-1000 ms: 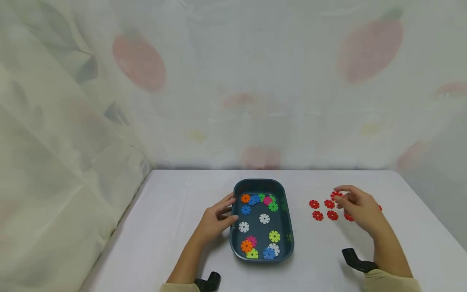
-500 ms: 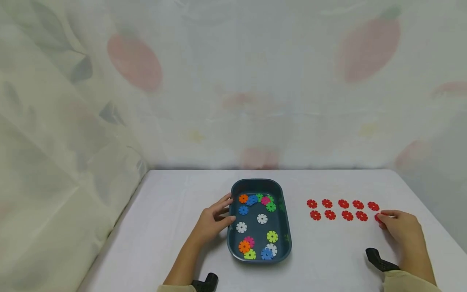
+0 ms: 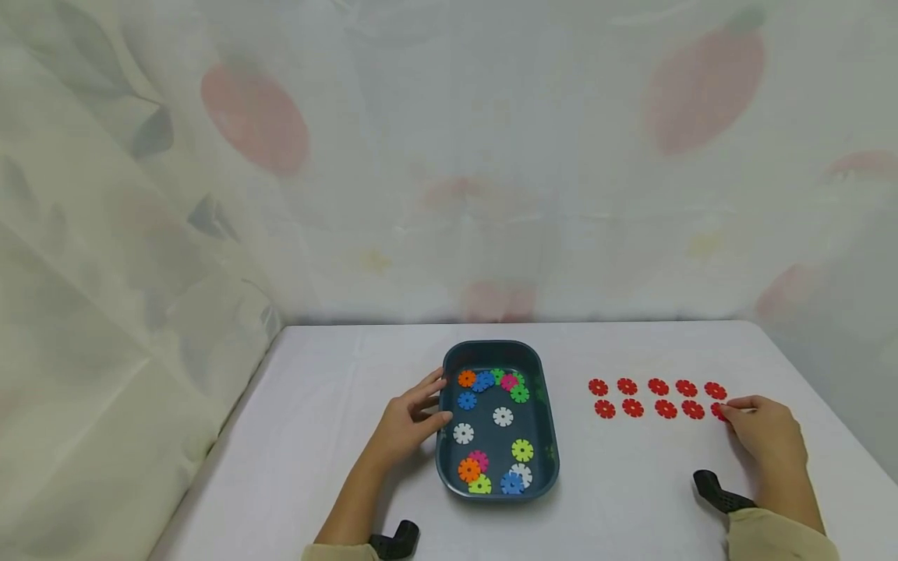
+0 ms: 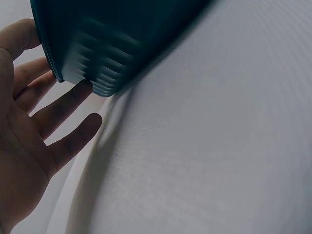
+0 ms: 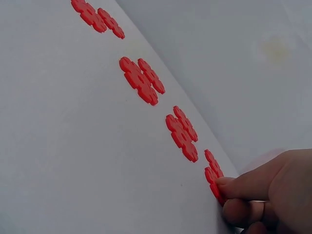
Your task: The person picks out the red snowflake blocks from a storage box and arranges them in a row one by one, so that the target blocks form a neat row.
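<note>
My left hand rests against the left side of a dark teal tray, thumb and a fingertip at its rim. The left wrist view shows the fingers spread loosely beside the tray's ribbed outer wall. My right hand pinches a red notched plastic disc at the right end of the front row; thumb and fingers partly cover it. In the right wrist view that disc is tilted or seen edge-on, at the white surface. Several matching red discs lie flat in two rows.
Inside the tray lie several notched discs, among them a white disc, an orange disc and a blue disc. A white cloth covers the table. Printed curtains hang behind and at the left.
My right hand has moved right and toward me, from above the back row to the front row's right end, where it stays with a red disc. The left hand keeps its place at the tray.
</note>
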### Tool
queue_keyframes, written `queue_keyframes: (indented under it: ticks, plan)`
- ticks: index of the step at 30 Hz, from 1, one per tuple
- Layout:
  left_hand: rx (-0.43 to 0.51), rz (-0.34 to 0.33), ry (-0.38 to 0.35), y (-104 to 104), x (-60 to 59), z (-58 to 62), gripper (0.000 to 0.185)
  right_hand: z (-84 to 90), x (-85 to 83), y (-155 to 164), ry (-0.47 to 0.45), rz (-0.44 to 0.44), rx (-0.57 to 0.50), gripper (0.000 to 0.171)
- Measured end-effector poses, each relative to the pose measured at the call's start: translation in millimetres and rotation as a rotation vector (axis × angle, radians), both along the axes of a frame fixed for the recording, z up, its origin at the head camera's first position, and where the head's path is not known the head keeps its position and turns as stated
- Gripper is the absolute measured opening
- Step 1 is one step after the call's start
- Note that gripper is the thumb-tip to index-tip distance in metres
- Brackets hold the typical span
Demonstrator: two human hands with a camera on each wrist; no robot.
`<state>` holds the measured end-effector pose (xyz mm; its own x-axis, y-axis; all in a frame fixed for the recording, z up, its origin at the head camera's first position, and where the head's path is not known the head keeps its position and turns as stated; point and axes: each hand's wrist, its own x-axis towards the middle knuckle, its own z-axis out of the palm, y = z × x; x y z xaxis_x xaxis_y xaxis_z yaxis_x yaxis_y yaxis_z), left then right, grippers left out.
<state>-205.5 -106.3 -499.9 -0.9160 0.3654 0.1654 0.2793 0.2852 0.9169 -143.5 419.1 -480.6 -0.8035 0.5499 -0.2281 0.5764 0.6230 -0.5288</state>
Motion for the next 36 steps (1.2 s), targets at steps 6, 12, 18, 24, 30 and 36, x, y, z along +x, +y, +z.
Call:
queue_keyframes:
  ticks: [6,12,18,24,30,36]
  plan:
    - [0.000,-0.021,0.026,-2,-2.0,-3.1,0.055,0.8,-0.1,0,0.008,0.006,0.019,0.044]
    - [0.009,-0.013,0.007,-1,-1.7,-2.5,0.056,0.9,-1.7,0,-0.005,-0.030,-0.006,0.041]
    - [-0.010,0.000,0.012,-1,-2.1,-3.3,0.055,-0.1,-1.7,1,0.006,-0.056,-0.037,0.043]
    - [-0.010,0.010,0.017,-1,-0.6,-1.9,0.055,4.3,1.5,1,0.080,-0.151,-0.095,0.051]
    - [-0.098,0.047,0.070,1,3.4,3.4,0.056,18.0,-2.5,-15,0.141,-0.134,-0.086,0.053]
    - [-0.318,0.108,0.239,5,11.9,14.4,0.056,22.6,-9.9,-39,0.159,-0.031,-0.060,0.052]
